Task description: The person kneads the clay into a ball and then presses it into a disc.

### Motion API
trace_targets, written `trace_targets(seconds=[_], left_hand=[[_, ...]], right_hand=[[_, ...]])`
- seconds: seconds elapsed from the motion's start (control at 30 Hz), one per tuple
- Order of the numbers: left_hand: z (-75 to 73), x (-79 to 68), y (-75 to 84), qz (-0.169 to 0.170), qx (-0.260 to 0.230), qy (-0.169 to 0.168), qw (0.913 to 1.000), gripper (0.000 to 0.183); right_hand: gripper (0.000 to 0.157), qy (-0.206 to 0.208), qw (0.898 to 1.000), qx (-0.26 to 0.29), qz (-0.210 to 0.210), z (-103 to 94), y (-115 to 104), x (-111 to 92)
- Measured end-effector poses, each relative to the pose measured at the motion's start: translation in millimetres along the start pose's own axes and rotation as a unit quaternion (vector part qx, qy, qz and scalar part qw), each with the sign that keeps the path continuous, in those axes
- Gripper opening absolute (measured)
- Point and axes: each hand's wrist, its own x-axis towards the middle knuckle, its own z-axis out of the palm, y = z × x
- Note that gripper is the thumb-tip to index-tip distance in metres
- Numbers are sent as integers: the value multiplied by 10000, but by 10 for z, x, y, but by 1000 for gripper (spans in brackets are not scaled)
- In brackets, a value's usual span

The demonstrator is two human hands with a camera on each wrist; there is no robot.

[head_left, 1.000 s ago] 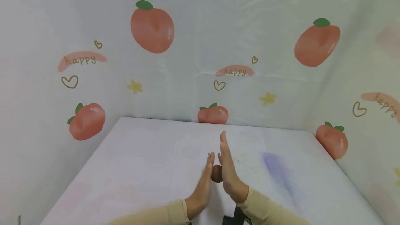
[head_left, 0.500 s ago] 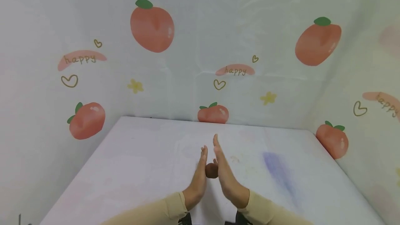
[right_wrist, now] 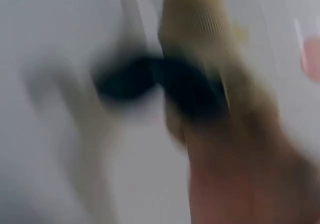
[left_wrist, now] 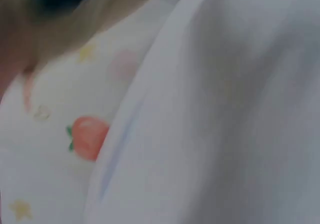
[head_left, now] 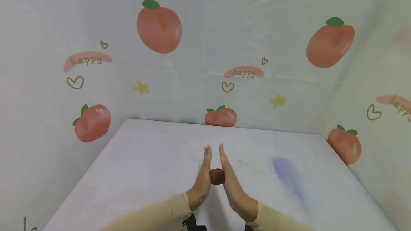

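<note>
In the head view, a small, round brown ball (head_left: 217,176) sits between two upright palms above the white table. My left hand (head_left: 201,183) presses it from the left, fingers straight and pointing forward and up. From the right, my right hand (head_left: 236,188) lies flat against it, also with straight fingers. The fingertips of both hands stand apart at nearly the same height. Both wrist views are blurred; the ball shows in neither. A sleeve (right_wrist: 195,19) with a dark band (right_wrist: 195,92) and part of a hand (right_wrist: 225,184) fill much of the right wrist view.
The white tabletop (head_left: 160,152) carries a purple smear (head_left: 287,177) to the right of the hands. A pale curtain (head_left: 192,45) printed with peaches and hearts rises behind the table and along both sides. Dark wrist gear (head_left: 192,224) shows below the left sleeve.
The palms slide against each other around the ball: the left hand has gone forward and left, the right hand back toward me. The ball has shifted slightly left.
</note>
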Motion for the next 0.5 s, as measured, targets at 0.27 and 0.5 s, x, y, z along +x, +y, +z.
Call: trace_targets(seconds=[0.27, 0.5], left_hand=[[58, -102, 264, 332, -648, -475, 9962, 64], [-34, 51, 66, -191, -221, 175, 9994, 64]], right_hand=[[60, 578, 9969, -301, 434, -106, 286, 169], [58, -7, 9998, 177, -29, 84, 69, -90]])
